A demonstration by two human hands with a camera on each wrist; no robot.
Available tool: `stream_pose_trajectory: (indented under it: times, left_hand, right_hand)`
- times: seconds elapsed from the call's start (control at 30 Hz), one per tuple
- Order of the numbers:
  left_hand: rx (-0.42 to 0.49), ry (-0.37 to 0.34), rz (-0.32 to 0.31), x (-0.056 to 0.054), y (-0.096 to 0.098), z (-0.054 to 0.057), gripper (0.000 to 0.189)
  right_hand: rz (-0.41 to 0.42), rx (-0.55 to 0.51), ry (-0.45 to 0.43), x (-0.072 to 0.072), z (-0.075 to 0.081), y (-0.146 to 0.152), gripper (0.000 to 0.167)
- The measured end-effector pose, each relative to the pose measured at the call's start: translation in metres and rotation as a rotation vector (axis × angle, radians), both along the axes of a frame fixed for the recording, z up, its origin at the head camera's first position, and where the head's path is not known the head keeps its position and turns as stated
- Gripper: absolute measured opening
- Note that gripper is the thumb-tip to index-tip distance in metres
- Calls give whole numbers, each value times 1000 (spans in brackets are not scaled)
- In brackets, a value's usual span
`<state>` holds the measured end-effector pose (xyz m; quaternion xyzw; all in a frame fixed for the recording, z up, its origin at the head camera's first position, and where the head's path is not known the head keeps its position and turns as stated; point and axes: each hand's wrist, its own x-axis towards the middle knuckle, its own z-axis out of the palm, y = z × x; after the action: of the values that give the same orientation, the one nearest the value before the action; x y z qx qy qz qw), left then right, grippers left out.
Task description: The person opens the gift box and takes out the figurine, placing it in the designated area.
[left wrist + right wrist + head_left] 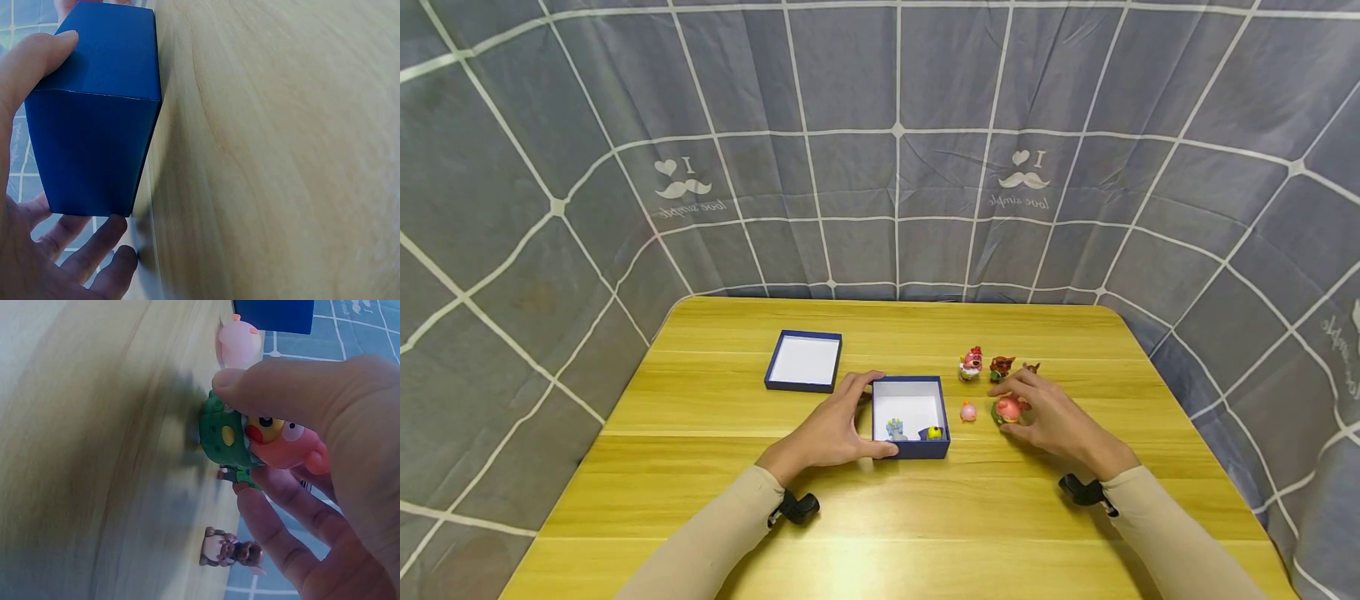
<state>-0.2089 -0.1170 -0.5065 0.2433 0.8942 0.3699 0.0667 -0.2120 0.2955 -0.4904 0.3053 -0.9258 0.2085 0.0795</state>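
My left hand (831, 425) grips a dark blue open box (913, 451) by its left side, thumb on the front wall and fingers around the back corner. The left wrist view shows the thumb pressed on the blue box (100, 150). Inside, on the white bottom, are a light-blue figurine (896, 429) and a yellow one (934, 433). My right hand (1052, 417) pinches a pink-and-green toy figurine (1009, 408) between thumb and fingers. In the right wrist view this figurine (224, 439) has a green body, a pink head and a yellow beak-like face.
A small pink figurine (968, 412) lies between box and right hand. Behind it stand a red-and-white figurine (971, 364) and a brown-and-green one (1001, 368); another brown figurine (225, 548) is partly hidden in the head view. The white-lined lid (805, 361) lies at back left.
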Motion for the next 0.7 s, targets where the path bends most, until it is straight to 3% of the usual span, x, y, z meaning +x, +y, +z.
stream_pose_trajectory:
  times: [0.7]
  left_hand:
    - [1,8,0,0,0,1,124]
  right_hand:
    - [-69,-12,-74,-2,2,-1,50]
